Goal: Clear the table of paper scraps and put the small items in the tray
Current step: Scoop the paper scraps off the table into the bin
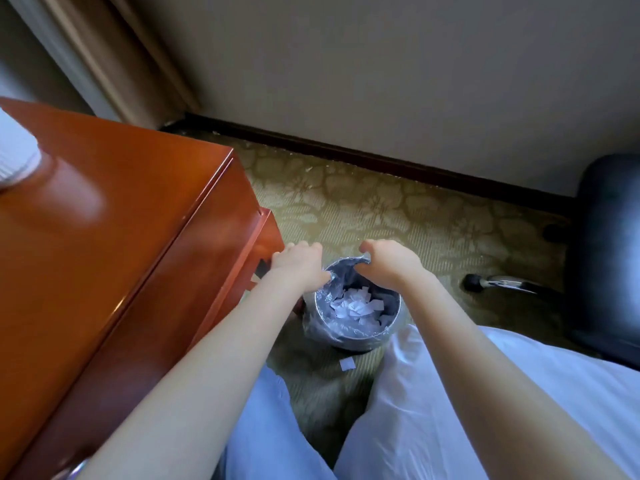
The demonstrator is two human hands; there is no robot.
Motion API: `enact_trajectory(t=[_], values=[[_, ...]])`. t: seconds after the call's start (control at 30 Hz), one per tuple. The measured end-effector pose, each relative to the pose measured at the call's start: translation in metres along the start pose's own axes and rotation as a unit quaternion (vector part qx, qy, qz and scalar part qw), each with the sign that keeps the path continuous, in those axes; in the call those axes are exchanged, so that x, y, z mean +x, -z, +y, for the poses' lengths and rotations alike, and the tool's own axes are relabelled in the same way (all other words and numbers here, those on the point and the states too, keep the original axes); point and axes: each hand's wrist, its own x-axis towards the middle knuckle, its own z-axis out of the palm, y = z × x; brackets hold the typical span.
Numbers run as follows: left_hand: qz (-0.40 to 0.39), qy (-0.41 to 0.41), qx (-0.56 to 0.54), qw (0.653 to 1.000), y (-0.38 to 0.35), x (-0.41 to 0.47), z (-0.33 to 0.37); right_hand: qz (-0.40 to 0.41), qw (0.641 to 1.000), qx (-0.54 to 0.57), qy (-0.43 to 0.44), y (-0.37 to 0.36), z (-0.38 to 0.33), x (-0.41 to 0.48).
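Observation:
A small round waste bin (349,336) with a crinkled plastic liner stands on the carpet beside the desk. Several white paper scraps (356,306) lie inside it. My left hand (299,263) hovers over the bin's left rim, palm down, fingers spread and loosely bent, with nothing visible in it. My right hand (389,263) is over the far right rim, its curled fingertips at the liner's edge, and it holds no scrap that I can see. One loose paper scrap (347,364) lies on the floor just in front of the bin. No tray is in view.
The glossy reddish wooden desk (104,230) fills the left side, with a white ribbed object (15,157) at its far left edge. A black office chair (609,251) with a caster (472,282) stands at the right. My legs in pale trousers (433,410) flank the bin.

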Motion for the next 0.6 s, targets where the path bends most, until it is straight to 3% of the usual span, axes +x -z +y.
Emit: enact_trajectory(t=[0.13, 0.3, 0.47, 0.6], values=[[0.044, 0.019, 0.021, 0.999, 0.02, -0.06, -0.003, 0.026, 0.999, -0.021, 0.035, 0.02, -0.02, -0.037], [0.154, 0.039, 0.011, 0.987, 0.048, -0.139, -0.01, 0.105, 0.991, -0.027, 0.083, 0.048, -0.054, -0.088], [0.251, 0.043, -0.064, 0.965, 0.074, -0.215, -0.034, 0.202, 0.968, -0.013, 0.152, 0.077, -0.103, -0.139], [0.31, 0.071, -0.046, 0.947, 0.088, -0.277, -0.059, 0.242, 0.942, -0.01, 0.231, 0.091, -0.149, -0.171]])
